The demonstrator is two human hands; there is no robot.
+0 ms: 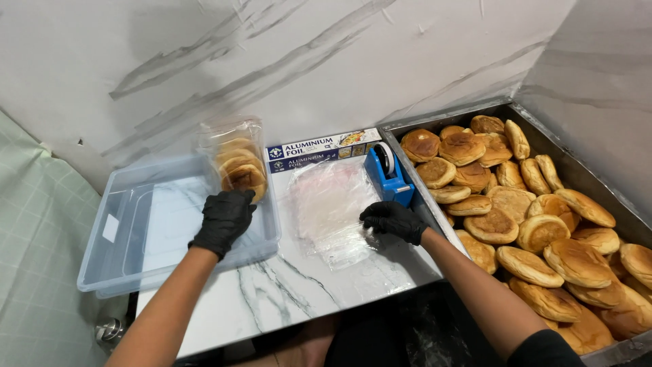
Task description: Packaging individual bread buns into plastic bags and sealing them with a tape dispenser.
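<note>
On the marble desk [285, 299], the right hand [392, 220] presses flat on a stack of clear plastic bags [333, 207], its grip spread open and holding nothing. At nine o'clock from it, the left hand [224, 219] has its grip closed round a bagged pack of buns [239, 163] over the clear plastic tub [115, 265]. At three o'clock a metal tray [598, 183] carries loose buns [536, 231]. Farther off stand a blue tape dispenser [388, 175] and a foil box [322, 148].

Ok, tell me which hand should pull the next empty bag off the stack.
Probably the right hand: it already rests on the edge of the stack of clear bags. The left hand is occupied at the bagged buns over the clear plastic bin.
</note>
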